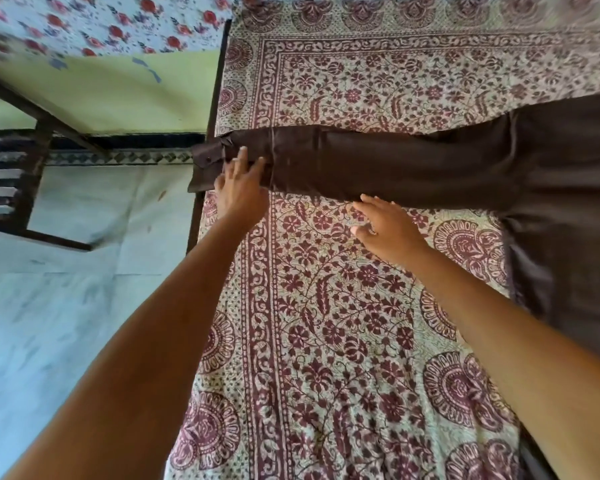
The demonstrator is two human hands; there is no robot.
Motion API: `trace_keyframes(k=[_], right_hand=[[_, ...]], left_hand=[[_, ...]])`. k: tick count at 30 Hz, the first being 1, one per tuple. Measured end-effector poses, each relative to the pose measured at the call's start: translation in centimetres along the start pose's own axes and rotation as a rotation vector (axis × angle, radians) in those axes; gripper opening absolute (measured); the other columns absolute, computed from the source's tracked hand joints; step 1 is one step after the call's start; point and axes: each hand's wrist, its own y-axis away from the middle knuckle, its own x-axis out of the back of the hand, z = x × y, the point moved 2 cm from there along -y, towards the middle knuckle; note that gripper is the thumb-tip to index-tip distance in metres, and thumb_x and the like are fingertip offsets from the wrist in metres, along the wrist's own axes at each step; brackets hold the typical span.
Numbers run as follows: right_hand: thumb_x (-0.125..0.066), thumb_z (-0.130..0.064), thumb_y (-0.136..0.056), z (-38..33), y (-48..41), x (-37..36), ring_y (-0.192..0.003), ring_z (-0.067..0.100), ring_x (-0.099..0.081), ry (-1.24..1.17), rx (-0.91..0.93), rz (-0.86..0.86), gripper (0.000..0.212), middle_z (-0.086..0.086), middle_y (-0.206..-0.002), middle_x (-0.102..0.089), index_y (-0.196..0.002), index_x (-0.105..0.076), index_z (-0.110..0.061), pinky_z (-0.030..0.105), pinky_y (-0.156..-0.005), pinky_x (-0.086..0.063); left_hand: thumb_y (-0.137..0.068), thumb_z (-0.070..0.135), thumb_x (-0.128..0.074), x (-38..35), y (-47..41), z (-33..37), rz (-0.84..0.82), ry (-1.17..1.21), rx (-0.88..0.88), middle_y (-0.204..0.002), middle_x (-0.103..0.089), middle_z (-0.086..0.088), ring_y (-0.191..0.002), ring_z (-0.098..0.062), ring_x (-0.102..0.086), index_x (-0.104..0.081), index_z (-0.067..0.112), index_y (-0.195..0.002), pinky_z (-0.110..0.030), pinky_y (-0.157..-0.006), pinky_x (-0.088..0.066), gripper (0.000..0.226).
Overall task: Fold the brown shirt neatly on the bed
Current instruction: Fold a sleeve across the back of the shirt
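Observation:
The brown shirt (pixel 430 164) lies flat on the bed (pixel 326 323), its body at the right edge of view and one long sleeve stretched out to the left. The sleeve's cuff (pixel 207 164) hangs just past the bed's left edge. My left hand (pixel 239 188) rests flat on the sleeve beside the cuff, fingers spread. My right hand (pixel 385 226) hovers at the sleeve's near edge, fingers apart, fingertips at or just off the cloth; contact is unclear.
The bed carries a cream sheet with a maroon floral print. Its dark frame edge (pixel 215 98) runs along the left. Beyond it lies pale floor (pixel 66 306) with a dark wooden chair (pixel 18 174) and a flowered cloth (pixel 101 22) at top left.

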Motion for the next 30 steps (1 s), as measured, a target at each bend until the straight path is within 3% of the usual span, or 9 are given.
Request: trace_keyframes(k=[2, 4, 9, 12, 15, 19, 23, 26, 30], right_hand=[[-0.046, -0.023, -0.094, 1.2, 0.6, 0.6, -0.142, 0.022, -0.02, 0.011, -0.01, 0.048, 0.052, 0.008, -0.153, -0.025, -0.143, -0.032, -0.012, 0.037, -0.115, -0.009], [-0.046, -0.021, -0.094, 2.7, 1.2, 1.4, -0.141, 0.024, -0.021, 0.024, -0.029, 0.086, 0.051, 0.011, -0.152, -0.027, -0.142, -0.033, -0.01, 0.039, -0.115, -0.011], [-0.043, -0.015, -0.094, 7.6, 1.9, 4.7, -0.137, 0.025, -0.032, 0.013, -0.111, 0.254, 0.05, 0.015, -0.147, -0.036, -0.142, -0.033, -0.004, 0.037, -0.113, -0.021], [-0.041, -0.01, -0.093, 10.3, 1.1, 7.3, -0.129, 0.027, -0.04, -0.01, -0.205, 0.365, 0.045, 0.011, -0.143, -0.042, -0.138, -0.039, -0.006, 0.037, -0.104, -0.031], [-0.041, -0.006, -0.092, 13.3, -0.7, 9.5, -0.12, 0.031, -0.047, -0.03, -0.299, 0.409, 0.043, 0.008, -0.137, -0.047, -0.134, -0.044, -0.008, 0.041, -0.094, -0.041], [-0.043, -0.003, -0.091, 16.2, -4.3, 11.5, -0.119, 0.029, -0.048, -0.049, -0.317, 0.365, 0.042, 0.008, -0.136, -0.045, -0.132, -0.048, -0.01, 0.041, -0.094, -0.043], [-0.044, -0.007, -0.094, 18.4, -8.0, 12.4, -0.114, 0.033, -0.05, -0.064, -0.289, 0.311, 0.038, 0.013, -0.14, -0.037, -0.131, -0.049, -0.014, 0.04, -0.092, -0.045], [-0.05, -0.017, -0.094, 19.1, -10.0, 12.0, -0.105, 0.031, -0.054, -0.082, -0.261, 0.196, 0.031, 0.014, -0.137, -0.036, -0.126, -0.052, -0.019, 0.038, -0.085, -0.047], [-0.051, -0.02, -0.093, 19.4, -11.4, 11.1, -0.096, 0.028, -0.055, -0.075, -0.238, 0.164, 0.018, 0.008, -0.111, -0.058, -0.11, -0.051, -0.014, 0.032, -0.069, -0.037]], left_hand=[[-0.091, 0.022, -0.049, -1.7, 0.5, 3.5, -0.145, -0.028, -0.181, -0.158, -0.007, -0.003, -0.144, -0.024, -0.012, -0.025, 0.031, -0.146, -0.05, -0.114, -0.013, 0.061], [-0.092, 0.027, -0.047, -3.3, 0.8, 5.9, -0.206, -0.061, -0.191, -0.157, -0.013, 0.0, -0.144, -0.024, -0.014, -0.028, 0.034, -0.144, -0.05, -0.114, -0.015, 0.056], [-0.084, 0.018, -0.049, -3.5, 0.7, 10.2, 0.02, -0.045, 0.123, -0.129, -0.052, -0.005, -0.122, -0.028, -0.043, -0.058, 0.024, -0.118, -0.047, -0.104, -0.029, 0.036], [-0.089, 0.02, -0.046, -3.1, -0.4, 13.8, 0.139, -0.057, 0.055, -0.12, -0.058, -0.006, -0.115, -0.027, -0.048, -0.065, 0.018, -0.109, -0.044, -0.1, -0.032, 0.027], [-0.093, 0.017, -0.042, -2.9, -2.5, 18.1, 0.186, 0.095, -0.061, -0.116, -0.061, -0.007, -0.109, -0.028, -0.053, -0.065, 0.016, -0.108, -0.041, -0.094, -0.037, 0.027], [-0.093, 0.017, -0.046, -2.3, -6.1, 21.1, 0.196, 0.262, 0.009, -0.11, -0.066, -0.006, -0.096, -0.028, -0.062, -0.067, 0.027, -0.104, -0.034, -0.075, -0.048, 0.026], [-0.092, 0.017, -0.052, -2.9, -10.0, 23.0, 0.092, 0.265, -0.043, -0.12, -0.064, -0.001, -0.094, -0.023, -0.064, -0.068, 0.031, -0.105, -0.033, -0.077, -0.052, 0.025], [-0.09, 0.016, -0.059, -3.9, -11.9, 24.5, -0.19, 0.261, -0.206, -0.121, -0.062, -0.003, -0.086, -0.017, -0.061, -0.061, 0.025, -0.117, -0.031, -0.079, -0.052, 0.028], [-0.089, 0.02, -0.061, -4.5, -12.9, 26.2, -0.457, 0.068, -0.306, -0.125, -0.055, -0.016, -0.111, -0.03, -0.053, -0.049, 0.01, -0.127, -0.034, -0.09, -0.041, 0.041]])
